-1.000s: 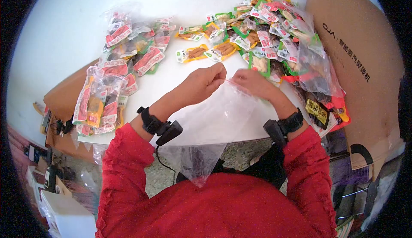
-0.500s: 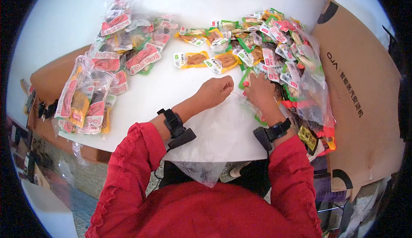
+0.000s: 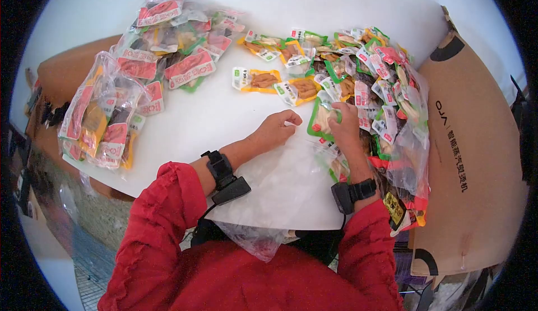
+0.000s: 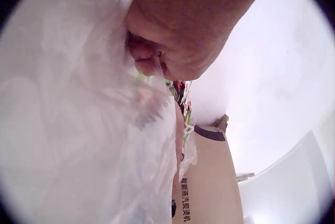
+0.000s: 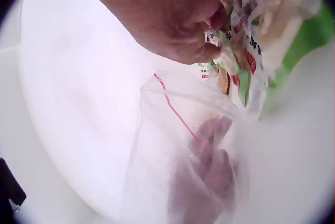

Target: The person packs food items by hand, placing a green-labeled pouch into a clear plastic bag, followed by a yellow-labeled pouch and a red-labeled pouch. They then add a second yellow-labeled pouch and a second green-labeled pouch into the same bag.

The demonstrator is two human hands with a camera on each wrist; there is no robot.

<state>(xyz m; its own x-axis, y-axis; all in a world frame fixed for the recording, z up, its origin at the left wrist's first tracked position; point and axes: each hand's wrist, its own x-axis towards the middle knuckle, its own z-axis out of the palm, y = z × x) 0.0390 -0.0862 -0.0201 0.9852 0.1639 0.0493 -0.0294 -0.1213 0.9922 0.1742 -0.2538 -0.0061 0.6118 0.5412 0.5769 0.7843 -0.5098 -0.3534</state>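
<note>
My left hand (image 3: 274, 131) grips the edge of a clear plastic bag (image 3: 269, 182), which hangs down over the table's front edge. In the left wrist view the bag (image 4: 78, 108) fills the left side, pinched by the curled fingers of the left hand (image 4: 172, 40). My right hand (image 3: 346, 129) pinches a green-edged food packet (image 3: 321, 119) at the near side of the right pile. The right wrist view shows the right hand (image 5: 167, 19) at the packets, with the bag's red-lined mouth (image 5: 175, 110) below it.
A heap of small packets (image 3: 386, 92) covers the table's right side. Filled clear bags (image 3: 103, 126) and red-labelled packets (image 3: 190, 70) lie at the left. Two yellow-edged packets (image 3: 263, 79) (image 3: 302, 89) sit at the centre back. A large cardboard box (image 3: 471, 143) stands at the right.
My right hand has left the bag's mouth and moved right to the pile, where it has taken hold of a green-edged packet. My left hand keeps the bag. The head view has shifted.
</note>
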